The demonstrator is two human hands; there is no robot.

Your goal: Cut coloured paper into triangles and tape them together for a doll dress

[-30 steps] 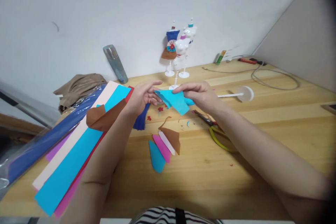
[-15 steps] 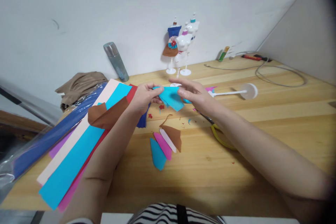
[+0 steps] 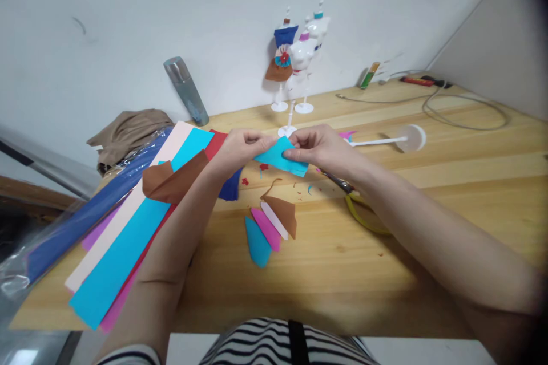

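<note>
A small folded piece of light blue crepe paper (image 3: 280, 157) is held up over the table between both hands. My left hand (image 3: 246, 147) pinches its left corner. With thumb and fingers, my right hand (image 3: 319, 151) grips its right side. Below, on the wood, lie cut pieces: a blue one (image 3: 258, 242), a magenta one (image 3: 266, 229), a pale pink strip (image 3: 274, 220) and a brown one (image 3: 282, 214). Scissors with yellow handles (image 3: 363, 218) rest beneath my right forearm, partly hidden by it.
Long paper strips, including a wide blue one (image 3: 128, 251) and a brown piece (image 3: 175, 179), lie under my left forearm. Small dress forms (image 3: 302, 54) stand at the back. A white stand (image 3: 413, 138) lies on its side. A flask (image 3: 186, 91) leans on the wall; a cable (image 3: 462, 125) curls right.
My right fingers, stretched out before, have closed on the blue paper. The paper now lies flatter, with its folded edge turned. The view has tilted slightly downward.
</note>
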